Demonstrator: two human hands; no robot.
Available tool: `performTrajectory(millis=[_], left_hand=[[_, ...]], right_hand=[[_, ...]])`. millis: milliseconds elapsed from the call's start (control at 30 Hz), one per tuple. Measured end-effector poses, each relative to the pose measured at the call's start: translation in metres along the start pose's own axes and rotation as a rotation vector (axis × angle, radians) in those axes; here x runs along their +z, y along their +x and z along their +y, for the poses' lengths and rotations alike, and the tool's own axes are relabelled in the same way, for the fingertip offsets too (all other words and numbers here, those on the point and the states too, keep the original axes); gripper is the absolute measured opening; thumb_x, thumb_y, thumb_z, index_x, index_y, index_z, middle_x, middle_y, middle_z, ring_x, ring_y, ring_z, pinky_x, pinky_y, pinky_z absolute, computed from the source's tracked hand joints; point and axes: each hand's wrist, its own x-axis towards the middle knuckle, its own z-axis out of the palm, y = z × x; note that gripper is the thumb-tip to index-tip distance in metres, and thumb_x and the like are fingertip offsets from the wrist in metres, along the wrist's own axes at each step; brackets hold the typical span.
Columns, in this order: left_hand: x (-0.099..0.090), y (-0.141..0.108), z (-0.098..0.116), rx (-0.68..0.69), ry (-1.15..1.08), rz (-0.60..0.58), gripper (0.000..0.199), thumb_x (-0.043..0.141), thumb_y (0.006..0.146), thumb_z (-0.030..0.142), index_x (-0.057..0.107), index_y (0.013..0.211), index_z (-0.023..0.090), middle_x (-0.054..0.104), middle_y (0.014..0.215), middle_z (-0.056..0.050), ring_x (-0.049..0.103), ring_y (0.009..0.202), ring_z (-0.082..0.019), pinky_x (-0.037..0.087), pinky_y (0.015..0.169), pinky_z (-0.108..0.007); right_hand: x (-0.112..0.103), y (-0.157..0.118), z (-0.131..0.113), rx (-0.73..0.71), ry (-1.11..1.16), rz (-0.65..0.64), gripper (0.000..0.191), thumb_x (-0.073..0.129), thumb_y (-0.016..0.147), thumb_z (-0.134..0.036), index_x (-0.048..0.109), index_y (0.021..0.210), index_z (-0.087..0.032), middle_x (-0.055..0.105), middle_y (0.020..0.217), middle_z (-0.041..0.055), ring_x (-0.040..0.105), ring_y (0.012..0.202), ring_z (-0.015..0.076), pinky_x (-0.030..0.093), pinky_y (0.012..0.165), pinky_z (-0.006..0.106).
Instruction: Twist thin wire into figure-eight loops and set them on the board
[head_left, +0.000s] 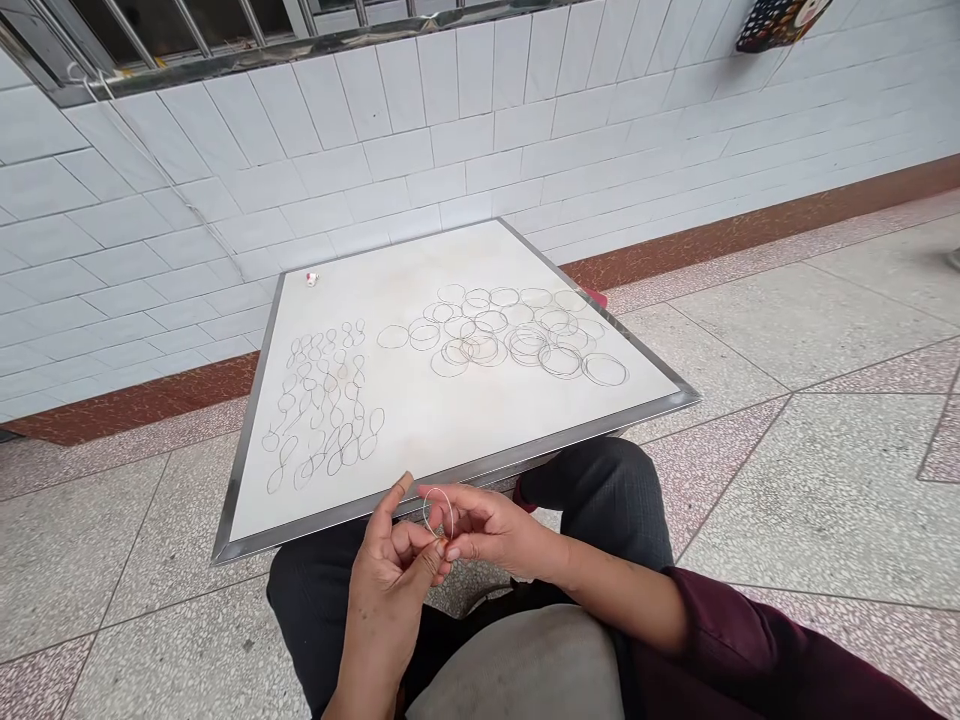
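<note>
A thin wire ring (452, 512) stands up between my hands, just off the near edge of the white table (420, 400). My left hand (394, 565) pinches its lower end between thumb and a finger, with the index finger stretched out. My right hand (495, 530) meets it there, thumb and fingers closed on the same ring. On the table's right half lie several round wire rings (559, 360), many overlapping. Rows of wires twisted into figure-eight shapes (346, 445) lie on the left half.
A small white and red object (312, 280) sits at the table's far left corner. Behind the table stands a white tiled wall (442, 130) with a barred window (202, 30). My knees (615, 490) are under the near edge. A dark patterned item (780, 22) hangs at upper right.
</note>
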Motion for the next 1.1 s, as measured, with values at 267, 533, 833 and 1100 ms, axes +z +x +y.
performTrajectory(millis=[267, 533, 833, 1100], left_hand=[[-0.002, 0.005, 0.000, -0.110, -0.037, -0.033, 0.077, 0.083, 0.065, 0.039, 0.055, 0.134, 0.019, 0.063, 0.061, 0.003, 0.059, 0.059, -0.016, 0.044, 0.057, -0.026], [-0.005, 0.007, -0.002, -0.152, -0.053, -0.094, 0.072, 0.082, 0.067, 0.036, 0.059, 0.133, 0.020, 0.065, 0.062, 0.003, 0.060, 0.063, -0.016, 0.048, 0.067, -0.029], [-0.011, 0.011, -0.009, -0.310, -0.269, -0.201, 0.067, 0.086, 0.064, 0.026, 0.063, 0.127, 0.026, 0.056, 0.064, 0.006, 0.055, 0.058, -0.011, 0.047, 0.054, -0.023], [-0.006, 0.008, -0.002, -0.228, -0.119, -0.105, 0.073, 0.084, 0.066, 0.033, 0.059, 0.133, 0.020, 0.060, 0.059, 0.004, 0.057, 0.058, -0.013, 0.046, 0.053, -0.023]], right_hand=[[-0.003, 0.002, -0.005, 0.027, 0.190, -0.095, 0.061, 0.077, 0.080, -0.023, 0.054, 0.136, -0.032, 0.054, 0.103, 0.0002, 0.061, 0.078, 0.0094, 0.053, 0.076, 0.028], [-0.006, 0.002, -0.010, 0.071, 0.143, -0.108, 0.046, 0.076, 0.081, -0.025, 0.063, 0.126, -0.026, 0.056, 0.097, 0.0001, 0.061, 0.078, 0.0105, 0.052, 0.076, 0.029], [-0.002, -0.001, -0.017, 0.055, 0.095, -0.101, 0.036, 0.076, 0.082, -0.029, 0.061, 0.114, -0.019, 0.057, 0.089, -0.0009, 0.059, 0.076, 0.0096, 0.048, 0.072, 0.025], [-0.003, -0.001, -0.016, 0.067, 0.018, -0.046, 0.035, 0.076, 0.081, -0.036, 0.059, 0.104, -0.018, 0.057, 0.085, -0.0016, 0.055, 0.074, 0.0098, 0.046, 0.073, 0.027]])
